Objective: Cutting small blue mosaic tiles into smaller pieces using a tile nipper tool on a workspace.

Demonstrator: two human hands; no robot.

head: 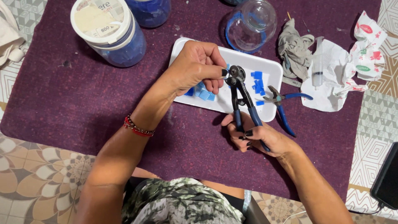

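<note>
Tray holds blue tiles; right hand fingers squeeze nippers, left hand pinches one.

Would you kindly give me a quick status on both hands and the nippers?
Right hand grips wheeled nippers by blue handles. Left hand pinches a small piece at the cutting wheels, over white tray of blue tiles. Nothing in the way.

Two hands work here: the left hand and the right hand. Two blue-handled metal pliers show, the wheeled nippers and the plain pliers. One white rectangular foam tray holds perhaps a dozen small blue square glass tiles; some are hidden. One clear plastic syringe.
</note>
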